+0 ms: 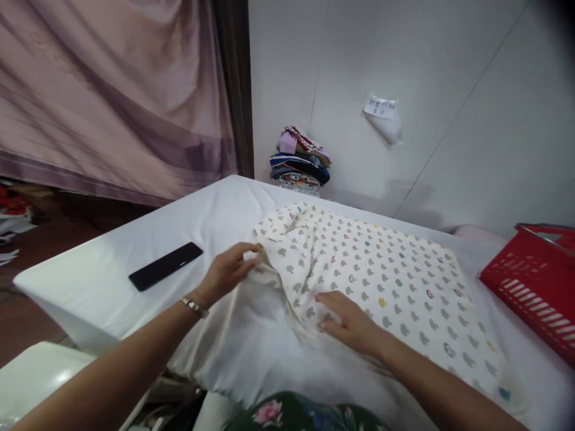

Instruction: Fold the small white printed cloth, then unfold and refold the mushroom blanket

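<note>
A cream cloth with small grey and coloured prints [386,281] lies spread over the right part of the white-covered table, bunched at its left end. My left hand [231,269], with a bracelet at the wrist, pinches the cloth's left edge between thumb and fingers. Over the near edge of the cloth, my right hand [348,320] has its thumb and fingers apart, with its fingertips at the fabric and nothing gripped.
A black phone [166,266] lies on the white tablecloth [112,245] at the left. Folded clothes [300,158] are stacked by the wall at the back. A red basket [534,281] stands at the right. A white stool [40,377] is at the lower left.
</note>
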{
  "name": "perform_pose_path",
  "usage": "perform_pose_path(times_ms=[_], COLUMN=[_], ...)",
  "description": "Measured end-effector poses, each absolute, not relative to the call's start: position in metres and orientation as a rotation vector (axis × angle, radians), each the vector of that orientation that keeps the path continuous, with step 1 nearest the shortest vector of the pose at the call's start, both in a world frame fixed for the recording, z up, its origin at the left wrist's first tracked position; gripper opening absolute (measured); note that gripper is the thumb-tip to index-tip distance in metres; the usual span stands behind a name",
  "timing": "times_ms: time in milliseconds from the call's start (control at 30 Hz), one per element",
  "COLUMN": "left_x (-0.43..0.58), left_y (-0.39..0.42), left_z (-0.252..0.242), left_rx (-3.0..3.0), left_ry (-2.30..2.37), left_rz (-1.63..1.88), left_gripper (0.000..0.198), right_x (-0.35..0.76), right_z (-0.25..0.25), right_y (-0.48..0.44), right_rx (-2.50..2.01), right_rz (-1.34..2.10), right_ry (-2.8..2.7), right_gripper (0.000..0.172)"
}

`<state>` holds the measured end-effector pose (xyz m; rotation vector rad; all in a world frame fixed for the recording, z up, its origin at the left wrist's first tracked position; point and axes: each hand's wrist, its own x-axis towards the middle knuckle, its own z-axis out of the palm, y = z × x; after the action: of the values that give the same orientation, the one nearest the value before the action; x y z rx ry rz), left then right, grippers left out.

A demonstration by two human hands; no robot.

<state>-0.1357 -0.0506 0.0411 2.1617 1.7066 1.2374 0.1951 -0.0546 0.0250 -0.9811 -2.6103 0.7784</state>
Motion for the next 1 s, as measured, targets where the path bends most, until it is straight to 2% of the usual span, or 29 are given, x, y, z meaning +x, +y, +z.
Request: perform_pose_path(times_ms=[133, 300, 500, 600, 700, 800, 1000], left_x=[-0.165, -0.204, -0.273, -0.297, -0.301, -0.292, -0.274], left_y=[-0.027, 0.001, 0.050, 0.071, 0.079, 0.071, 0.035], left_z=[0.061, 0.083, 0.119, 0.137, 0.143, 0.134, 0.110], left_rx=[1.778, 1.451, 1.284, 1.231, 1.237, 1.332, 1.639], left_ry=[1.908, 1.930, 1.780, 1.761, 1.731, 1.628, 1.511], left_rz=[1.554, 1.864, 2.178, 2.287, 2.266, 2.184, 1.938], left_gripper=[0.026, 0.028, 0.042, 0.045, 0.041, 0.043, 0.045], right_x=[0.145, 0.131, 0.135, 0.131, 0.126, 0.122, 0.115], right_z=[0.014, -0.007, 0.012, 0.020, 0.020, 0.017, 0.025], right_y=[-0.077, -0.075, -0.085, -0.094, -0.097, -0.095, -0.080], right_rx=[-1.005, -1.217, -1.057, -1.028, -1.008, -0.958, -0.934], right_rz=[0.602, 0.484, 0.635, 0.638, 0.611, 0.643, 0.960], right_ry=[-2.716, -2.698, -2.774, -2.819, -2.877, -2.924, -2.826], right_gripper=[0.067, 0.056, 0.037, 0.040, 0.045, 0.039, 0.028])
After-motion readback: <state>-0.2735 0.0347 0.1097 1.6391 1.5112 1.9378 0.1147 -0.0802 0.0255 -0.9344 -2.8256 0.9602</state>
